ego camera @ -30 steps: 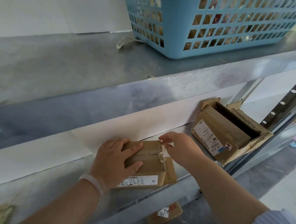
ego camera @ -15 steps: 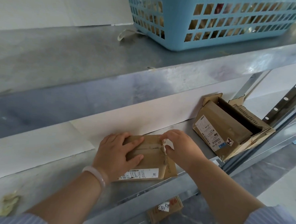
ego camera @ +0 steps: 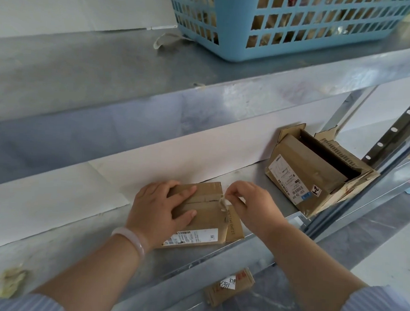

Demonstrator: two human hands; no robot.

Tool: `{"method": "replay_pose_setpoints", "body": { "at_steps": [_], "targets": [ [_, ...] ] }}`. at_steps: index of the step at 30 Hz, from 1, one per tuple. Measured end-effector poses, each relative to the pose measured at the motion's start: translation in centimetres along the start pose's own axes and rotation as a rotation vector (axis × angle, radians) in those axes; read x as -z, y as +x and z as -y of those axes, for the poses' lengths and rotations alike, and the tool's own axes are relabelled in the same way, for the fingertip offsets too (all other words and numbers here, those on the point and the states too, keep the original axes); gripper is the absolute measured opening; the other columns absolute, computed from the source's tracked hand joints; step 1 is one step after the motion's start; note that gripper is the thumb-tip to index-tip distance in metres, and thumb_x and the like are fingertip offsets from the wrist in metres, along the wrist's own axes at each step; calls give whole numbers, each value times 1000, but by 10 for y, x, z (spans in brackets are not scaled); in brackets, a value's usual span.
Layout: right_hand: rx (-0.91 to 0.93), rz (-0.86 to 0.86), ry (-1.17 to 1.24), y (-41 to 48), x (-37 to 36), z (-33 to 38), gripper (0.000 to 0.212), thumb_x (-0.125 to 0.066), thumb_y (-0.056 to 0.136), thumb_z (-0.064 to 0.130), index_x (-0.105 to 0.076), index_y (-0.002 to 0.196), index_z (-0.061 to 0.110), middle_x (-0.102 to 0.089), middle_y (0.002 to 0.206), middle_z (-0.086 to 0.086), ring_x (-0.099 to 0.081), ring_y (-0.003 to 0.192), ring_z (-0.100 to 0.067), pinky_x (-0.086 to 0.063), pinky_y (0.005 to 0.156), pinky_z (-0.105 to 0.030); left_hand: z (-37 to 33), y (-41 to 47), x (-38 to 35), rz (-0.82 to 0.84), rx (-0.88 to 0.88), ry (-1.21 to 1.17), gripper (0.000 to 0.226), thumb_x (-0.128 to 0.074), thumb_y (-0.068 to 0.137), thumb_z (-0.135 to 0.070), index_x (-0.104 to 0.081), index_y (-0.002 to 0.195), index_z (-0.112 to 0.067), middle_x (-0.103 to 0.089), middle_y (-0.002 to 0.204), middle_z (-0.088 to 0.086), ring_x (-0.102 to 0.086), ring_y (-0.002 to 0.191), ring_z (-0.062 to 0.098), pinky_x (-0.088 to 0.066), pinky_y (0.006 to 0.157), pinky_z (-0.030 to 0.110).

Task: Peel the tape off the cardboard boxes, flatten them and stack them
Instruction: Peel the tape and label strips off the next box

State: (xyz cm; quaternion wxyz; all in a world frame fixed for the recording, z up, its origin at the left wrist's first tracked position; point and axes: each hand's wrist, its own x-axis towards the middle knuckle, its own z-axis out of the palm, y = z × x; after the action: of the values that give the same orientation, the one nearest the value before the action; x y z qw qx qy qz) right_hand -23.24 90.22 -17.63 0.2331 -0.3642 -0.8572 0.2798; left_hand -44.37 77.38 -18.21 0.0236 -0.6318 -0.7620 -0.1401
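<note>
View from above of a person's two hands working at a metal shelf [ego camera: 99, 252]. A small cardboard box [ego camera: 207, 223] lies flat on the lower level, near the front edge and about the middle of the scene, with its printed label facing the near side. The left hand [ego camera: 159, 212] rests on the left half of the box top, fingers straight and spread, pressing it down. The right hand [ego camera: 251, 205] sits just beside the box's right edge, thumb and fingertips pinched on a twisted strip of tape [ego camera: 222, 203] that stands up from that edge. The taped seam runs left to right across the top, so the strip's loose end lies at the right, next to the right hand, and the stuck length leads away left toward the pressing hand. Judging from this, the pull should go up and leftward along the seam, and the left hand may need to shift clear. A larger open box [ego camera: 312, 170] sits farther right on the same level, well apart. A blue basket [ego camera: 236, 45] stands on the level above.
</note>
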Motion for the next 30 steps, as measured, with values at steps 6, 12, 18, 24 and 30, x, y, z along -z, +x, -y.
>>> {"method": "replay_pose_setpoints", "body": {
  "at_steps": [6,12,18,24,30],
  "targets": [
    [-389,69,685,3,4,4,15,-71,86,12,-64,98,18,-75,83,-2,-73,84,-18,-57,80,-35,0,-1,1,15,0,-3,58,-32,83,-72,-48,134,-49,-53,127,-7,-49,117,20,-34,106,40],
    [-619,12,711,6,-7,5,6,-81,77,20,-76,80,19,-75,78,2,-73,73,-15,-61,66,-35,-1,0,4,41,-5,3,59,-30,83,-71,-48,135,-47,-52,130,-6,-48,119,21,-32,107,40],
    [-613,5,622,-14,-27,6,16,-58,95,36,-74,97,36,-74,84,13,-70,84,-11,-58,82,-33,-2,1,6,65,3,31,62,-25,83,-71,-45,137,-47,-49,135,-6,-45,123,20,-29,108,38],
    [-609,46,804,-36,-36,12,26,-53,98,22,-72,109,35,-72,103,9,-68,98,-11,-53,92,-28,-4,1,7,62,3,41,61,-28,84,-68,-50,135,-44,-53,132,-1,-49,120,24,-35,106,41],
    [-585,-53,802,-37,-31,16,37,-58,95,28,-72,73,55,-73,90,19,-67,89,-2,-52,83,-22,-3,0,7,68,5,53,61,-26,85,-70,-48,136,-45,-51,133,-4,-48,121,22,-34,106,41]
  ]
}}
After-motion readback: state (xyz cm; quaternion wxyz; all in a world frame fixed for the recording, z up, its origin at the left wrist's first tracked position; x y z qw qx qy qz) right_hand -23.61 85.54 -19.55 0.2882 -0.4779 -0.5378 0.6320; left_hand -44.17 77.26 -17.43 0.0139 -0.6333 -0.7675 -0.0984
